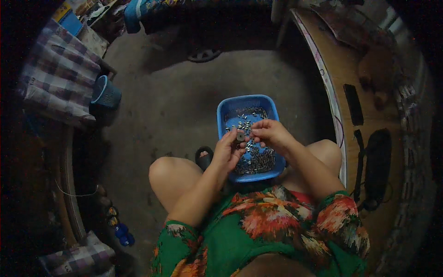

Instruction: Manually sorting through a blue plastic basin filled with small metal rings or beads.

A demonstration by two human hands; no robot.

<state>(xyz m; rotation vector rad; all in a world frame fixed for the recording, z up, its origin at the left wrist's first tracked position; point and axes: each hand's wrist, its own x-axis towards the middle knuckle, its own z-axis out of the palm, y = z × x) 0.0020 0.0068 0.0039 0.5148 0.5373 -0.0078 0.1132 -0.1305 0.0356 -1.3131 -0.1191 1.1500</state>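
A blue plastic basket stands in front of me, between my knees. Many small shiny metal cylinders lie scattered over its mesh bottom, and darker small metal pieces are heaped toward its near end. My left hand is over the basket, closed on a small round grey metal part with a hole in its middle. Close beside it, the thumb and fingertips of my right hand are pinched together near that part. What the right fingers hold, if anything, is too small to make out.
A wooden board with a dark phone-like slab and a black bag-like item runs along the right. At left are a blue bin and a checked cloth. Blue round objects sit on the floor, lower left.
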